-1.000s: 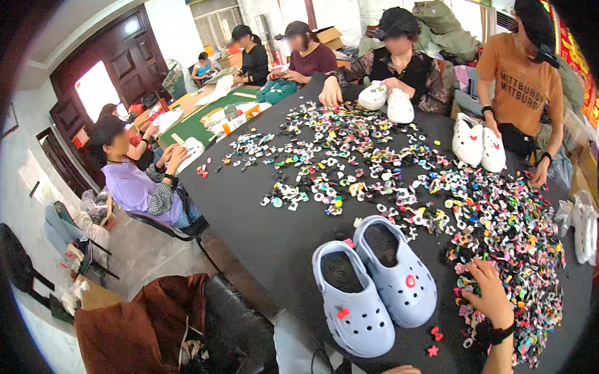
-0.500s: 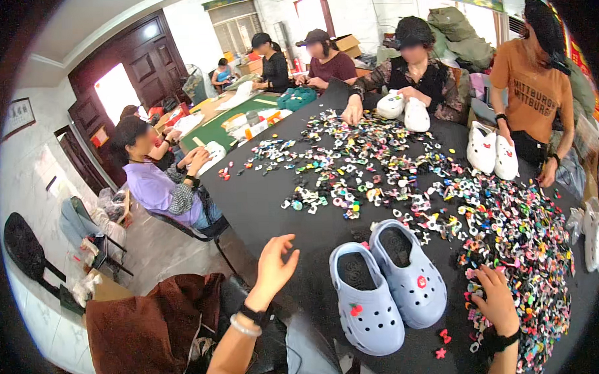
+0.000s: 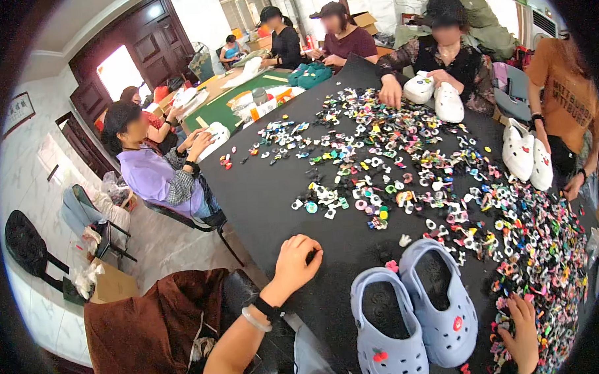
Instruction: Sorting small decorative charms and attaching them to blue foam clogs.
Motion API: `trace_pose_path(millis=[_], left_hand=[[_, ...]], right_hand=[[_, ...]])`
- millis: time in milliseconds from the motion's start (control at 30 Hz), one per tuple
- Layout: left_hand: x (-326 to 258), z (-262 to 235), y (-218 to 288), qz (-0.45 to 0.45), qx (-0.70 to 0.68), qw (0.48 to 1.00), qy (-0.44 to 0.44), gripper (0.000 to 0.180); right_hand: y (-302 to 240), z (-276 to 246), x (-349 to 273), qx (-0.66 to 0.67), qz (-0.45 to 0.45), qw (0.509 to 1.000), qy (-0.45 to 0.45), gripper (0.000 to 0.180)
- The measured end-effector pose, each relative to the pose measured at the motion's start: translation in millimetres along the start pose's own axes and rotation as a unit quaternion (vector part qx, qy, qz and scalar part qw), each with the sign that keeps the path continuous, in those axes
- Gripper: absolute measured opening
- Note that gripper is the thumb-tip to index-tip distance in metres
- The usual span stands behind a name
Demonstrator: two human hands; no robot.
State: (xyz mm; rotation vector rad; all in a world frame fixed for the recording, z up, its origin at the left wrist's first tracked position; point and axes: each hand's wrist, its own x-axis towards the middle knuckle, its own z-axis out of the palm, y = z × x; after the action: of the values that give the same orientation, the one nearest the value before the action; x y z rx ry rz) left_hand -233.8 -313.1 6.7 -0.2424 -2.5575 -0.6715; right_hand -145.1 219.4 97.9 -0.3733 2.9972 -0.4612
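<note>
Both hands on black table [image 3: 280,194]: left hand [image 3: 295,263] bare-clothed, right hand [image 3: 523,327] among charms [image 3: 546,257].

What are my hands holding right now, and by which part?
Left hand rests loosely curled on the black table, nothing visibly held. Right hand touches the charms; any hold can't be told.

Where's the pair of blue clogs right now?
In the head view, the blue clogs sit side by side on the black table at its near edge, between the left hand and the right hand, just short of the charm pile.
</note>
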Motion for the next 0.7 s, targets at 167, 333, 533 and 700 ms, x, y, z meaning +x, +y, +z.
trace_pose_path(millis=[167,333,533,700], left_hand=[[-2,-2,5,-0.02,0.017,1.0,0.003,0.01],[-1,-9,3,-0.028,-0.005,1.0,0.011,0.011],[-5,-6,-4,-0.041,-0.036,0.998,0.026,0.01],[-9,-4,-9,-0.046,-0.078,0.995,0.051,0.009]], right_hand=[[-15,-30,11,-0.061,-0.016,0.993,-0.102,0.057],[-35,-48,32,-0.125,0.013,0.982,-0.139,0.046],[-75,-42,65,-0.237,-0.053,0.964,-0.104,0.044],[-116,-35,86,-0.13,0.023,0.978,-0.164,0.045]])
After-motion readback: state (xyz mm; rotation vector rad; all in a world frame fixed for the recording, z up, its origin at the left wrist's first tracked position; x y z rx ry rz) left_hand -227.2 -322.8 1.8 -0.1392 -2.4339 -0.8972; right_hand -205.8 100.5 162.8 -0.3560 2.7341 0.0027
